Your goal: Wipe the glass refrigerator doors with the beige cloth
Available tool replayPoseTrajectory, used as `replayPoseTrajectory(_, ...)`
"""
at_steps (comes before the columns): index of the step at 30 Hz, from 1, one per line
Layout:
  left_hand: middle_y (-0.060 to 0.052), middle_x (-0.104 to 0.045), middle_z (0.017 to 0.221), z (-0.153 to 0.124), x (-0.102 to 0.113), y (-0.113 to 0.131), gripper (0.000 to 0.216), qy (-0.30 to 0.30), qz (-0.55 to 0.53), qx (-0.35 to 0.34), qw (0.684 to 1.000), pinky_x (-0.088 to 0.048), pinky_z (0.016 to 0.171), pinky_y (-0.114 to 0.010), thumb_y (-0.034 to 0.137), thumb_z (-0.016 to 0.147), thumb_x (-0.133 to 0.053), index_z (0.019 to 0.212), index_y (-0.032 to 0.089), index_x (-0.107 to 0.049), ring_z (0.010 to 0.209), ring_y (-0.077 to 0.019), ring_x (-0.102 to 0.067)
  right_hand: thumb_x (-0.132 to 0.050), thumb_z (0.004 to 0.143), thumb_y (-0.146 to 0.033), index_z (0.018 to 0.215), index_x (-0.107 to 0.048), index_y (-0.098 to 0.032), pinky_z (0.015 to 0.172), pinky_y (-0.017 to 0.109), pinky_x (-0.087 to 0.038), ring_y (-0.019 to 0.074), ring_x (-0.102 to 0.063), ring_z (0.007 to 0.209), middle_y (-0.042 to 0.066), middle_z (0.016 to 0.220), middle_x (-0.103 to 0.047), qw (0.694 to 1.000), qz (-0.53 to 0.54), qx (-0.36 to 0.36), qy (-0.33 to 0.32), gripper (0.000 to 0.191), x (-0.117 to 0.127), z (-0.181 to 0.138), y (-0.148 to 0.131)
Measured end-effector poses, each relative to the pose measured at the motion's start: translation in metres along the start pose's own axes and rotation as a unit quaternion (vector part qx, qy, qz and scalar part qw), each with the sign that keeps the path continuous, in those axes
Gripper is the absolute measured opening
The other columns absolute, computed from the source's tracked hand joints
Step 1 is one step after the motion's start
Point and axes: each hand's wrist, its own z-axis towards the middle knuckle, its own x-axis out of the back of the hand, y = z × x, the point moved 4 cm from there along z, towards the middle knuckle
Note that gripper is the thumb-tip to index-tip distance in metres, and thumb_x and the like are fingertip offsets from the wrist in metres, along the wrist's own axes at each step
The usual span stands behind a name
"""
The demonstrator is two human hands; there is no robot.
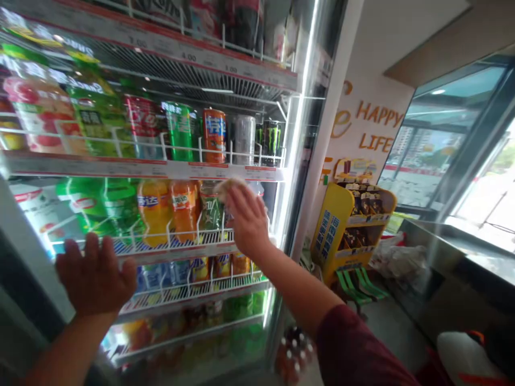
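Observation:
My right hand is at the glass door of a lit drinks cooler, fingers together, over a pale cloth that shows past the fingertips. Most of the cloth is hidden beneath the hand. Lower and to the left, my left hand is raised with its fingers apart and holds nothing; whether it touches the glass I cannot tell. Behind the glass, orange soda bottles and green bottles stand on a wire shelf. Above them is a row with an orange can and a green can.
The cooler's white frame runs up the right side. Beyond it stand a yellow display rack with packaged goods and a green slatted stool. Plastic bags lie beside a dark counter at the right.

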Motion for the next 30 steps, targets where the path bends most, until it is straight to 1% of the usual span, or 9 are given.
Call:
replayPoseTrajectory(2, -0.011, -0.015, 0.175, 0.0, 0.0, 0.001, 0.082, 0.0, 0.002, -0.003, 1.0, -0.008, 0.128, -0.064, 0.036, 0.098, -0.051, 0.17, 0.019, -0.015, 0.162, -0.0341, -0.005, -0.051, 0.099, -0.019, 0.161, -0.039, -0.021, 0.137, 0.037, -0.013, 0.0141, -0.008, 0.164, -0.003, 0.172, -0.032, 0.989, 0.004, 0.141, -0.053, 0.063, -0.008, -0.026, -0.03)
replayPoseTrajectory(4, -0.011, -0.015, 0.175, -0.001, 0.0, 0.002, 0.082, 0.0, 0.005, -0.004, 1.0, -0.009, 0.128, -0.065, 0.036, 0.099, -0.051, 0.17, 0.019, -0.014, 0.162, -0.0346, -0.005, -0.05, 0.1, -0.018, 0.158, -0.045, -0.025, 0.137, 0.035, -0.012, 0.011, -0.009, 0.163, -0.007, 0.171, -0.034, 0.978, 0.008, 0.193, -0.075, 0.058, -0.007, -0.039, -0.035)
replayPoseTrajectory(9, -0.011, -0.017, 0.174, -0.004, -0.001, 0.001, 0.08, -0.001, 0.015, 0.021, 1.0, -0.012, 0.126, -0.069, 0.036, 0.099, -0.049, 0.17, 0.023, -0.014, 0.161, -0.0366, -0.007, -0.048, 0.103, -0.023, 0.169, -0.016, -0.025, 0.135, 0.053, -0.023, 0.0222, -0.019, 0.163, 0.003, 0.167, -0.042, 0.998, 0.016, -0.066, -0.01, 0.073, 0.012, -0.003, 0.037)
replayPoseTrajectory(11, -0.013, -0.019, 0.174, -0.005, -0.001, 0.0, 0.08, -0.005, 0.016, 0.025, 1.0, -0.014, 0.125, -0.07, 0.036, 0.1, -0.049, 0.17, 0.022, -0.015, 0.161, -0.0377, -0.009, -0.049, 0.103, -0.023, 0.17, -0.007, -0.027, 0.132, 0.058, -0.027, 0.0265, -0.022, 0.162, 0.006, 0.167, -0.042, 0.992, 0.023, -0.127, 0.014, 0.079, 0.013, -0.001, 0.044)
replayPoseTrajectory(16, -0.017, -0.02, 0.173, -0.006, -0.001, 0.002, 0.076, -0.004, 0.025, 0.024, 0.999, -0.015, 0.125, -0.072, 0.036, 0.103, -0.047, 0.17, 0.02, -0.014, 0.161, -0.039, -0.009, -0.047, 0.1, -0.015, 0.162, -0.038, -0.028, 0.134, 0.036, -0.024, 0.0122, -0.016, 0.162, -0.004, 0.165, -0.044, 0.989, 0.04, 0.126, -0.068, 0.064, -0.004, -0.044, -0.025)
replayPoseTrajectory(18, -0.018, -0.021, 0.172, -0.006, -0.001, 0.002, 0.075, -0.004, 0.018, 0.026, 0.999, -0.014, 0.125, -0.071, 0.036, 0.103, -0.047, 0.169, 0.019, -0.016, 0.161, -0.039, -0.008, -0.048, 0.099, -0.013, 0.16, -0.042, -0.026, 0.135, 0.034, -0.021, 0.0097, -0.012, 0.163, -0.007, 0.166, -0.043, 0.979, 0.05, 0.175, -0.093, 0.063, -0.005, -0.046, -0.033)
replayPoseTrajectory(23, -0.019, -0.022, 0.171, -0.007, 0.0, 0.002, 0.073, -0.009, 0.014, 0.032, 0.999, -0.014, 0.126, -0.071, 0.035, 0.104, -0.049, 0.168, 0.018, -0.019, 0.161, -0.0393, -0.008, -0.047, 0.101, -0.018, 0.17, -0.006, -0.027, 0.134, 0.057, -0.023, 0.0237, -0.016, 0.163, 0.005, 0.169, -0.038, 0.995, 0.053, -0.087, 0.013, 0.081, 0.01, 0.007, 0.023)
replayPoseTrajectory(25, -0.019, -0.021, 0.172, -0.008, 0.0, 0.002, 0.073, -0.016, 0.024, 0.032, 0.999, -0.014, 0.126, -0.07, 0.035, 0.104, -0.049, 0.168, 0.018, -0.018, 0.161, -0.0388, -0.007, -0.046, 0.101, -0.017, 0.17, -0.004, -0.028, 0.133, 0.059, -0.024, 0.0253, -0.017, 0.163, 0.006, 0.17, -0.037, 0.992, 0.047, -0.111, 0.033, 0.081, 0.011, 0.011, 0.022)
replayPoseTrajectory(30, -0.018, -0.021, 0.172, -0.007, 0.0, 0.003, 0.075, -0.011, 0.025, 0.029, 0.999, -0.015, 0.126, -0.07, 0.033, 0.103, -0.049, 0.169, 0.02, -0.016, 0.161, -0.0373, -0.007, -0.049, 0.096, -0.012, 0.164, -0.031, -0.022, 0.136, 0.035, -0.022, 0.0108, -0.012, 0.163, -0.004, 0.168, -0.039, 0.981, 0.076, 0.157, -0.079, 0.071, -0.003, -0.027, -0.037)
